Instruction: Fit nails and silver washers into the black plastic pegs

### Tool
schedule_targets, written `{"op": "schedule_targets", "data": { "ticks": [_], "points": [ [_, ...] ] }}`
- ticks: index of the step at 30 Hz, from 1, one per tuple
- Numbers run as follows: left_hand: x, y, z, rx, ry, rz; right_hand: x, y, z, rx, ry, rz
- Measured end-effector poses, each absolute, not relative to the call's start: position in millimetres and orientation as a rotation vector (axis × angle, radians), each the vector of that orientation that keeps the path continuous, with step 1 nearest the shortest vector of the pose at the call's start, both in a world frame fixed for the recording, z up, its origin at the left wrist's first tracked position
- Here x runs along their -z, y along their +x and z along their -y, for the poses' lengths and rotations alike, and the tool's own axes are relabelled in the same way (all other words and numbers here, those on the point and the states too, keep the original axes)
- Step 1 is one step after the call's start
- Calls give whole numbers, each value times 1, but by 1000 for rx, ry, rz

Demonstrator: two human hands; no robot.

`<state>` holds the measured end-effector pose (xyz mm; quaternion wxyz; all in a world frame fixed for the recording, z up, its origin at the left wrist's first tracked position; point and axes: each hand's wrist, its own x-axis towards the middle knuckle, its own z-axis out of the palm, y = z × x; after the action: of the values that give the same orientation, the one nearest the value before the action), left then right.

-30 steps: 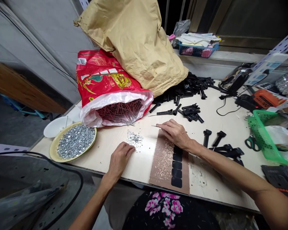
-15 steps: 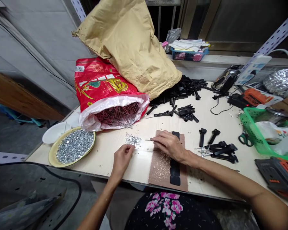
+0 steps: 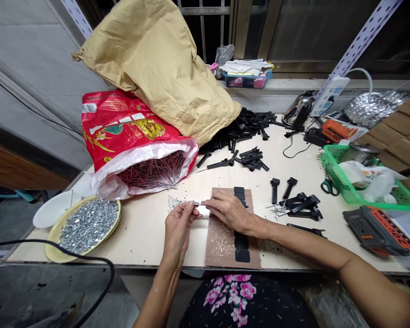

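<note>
My right hand (image 3: 230, 212) is closed on a thin metal rod (image 3: 201, 204) pointing left, its wrist over a brown board (image 3: 218, 253). At the rod's left end, my left hand (image 3: 178, 225) is closed in a pinch; what lies between its fingertips is too small to make out. Just behind the left fingers lies a small heap of shiny washers (image 3: 173, 203) on the table. Black rounded square pads (image 3: 242, 255) run in a column along the board, with pale crumbs (image 3: 220, 239) scattered beside them.
At left, a yellow bowl (image 3: 49, 241) holds many washers, beside a white bowl (image 3: 46, 213). A red sack (image 3: 123, 123) of thin metal rods lies under a tan paper sack (image 3: 177, 73). Black-handled parts (image 3: 305, 202), scissors (image 3: 330, 186), a green basket (image 3: 345, 193) and a battery pack (image 3: 376, 232) are right.
My left hand has risen from beside the washer heap to the rod's left end, so both hands now meet there. My right hand keeps hold of the rod. The view has shifted right.
</note>
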<state>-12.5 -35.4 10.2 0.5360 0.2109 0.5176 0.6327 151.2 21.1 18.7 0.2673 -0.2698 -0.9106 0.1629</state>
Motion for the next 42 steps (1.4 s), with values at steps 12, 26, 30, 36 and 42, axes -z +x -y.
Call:
{"op": "schedule_targets", "data": {
  "ticks": [12,26,30,36,42],
  "points": [
    [-3,-9,31,-1429,670,-1380,-20,160,-17,-183,-878,2509],
    [5,-4,27,-1385,821,-1430,-5,162,-19,21,-935,2447],
    [7,-3,26,-1356,837,-1426,-2,163,-21,-16,-923,2482],
    [6,2,22,-1327,857,-1421,-4,167,-23,-395,-1005,2453],
    [4,22,22,-1198,847,-1343,-10,207,-31,-617,-1026,2358]
  ]
}}
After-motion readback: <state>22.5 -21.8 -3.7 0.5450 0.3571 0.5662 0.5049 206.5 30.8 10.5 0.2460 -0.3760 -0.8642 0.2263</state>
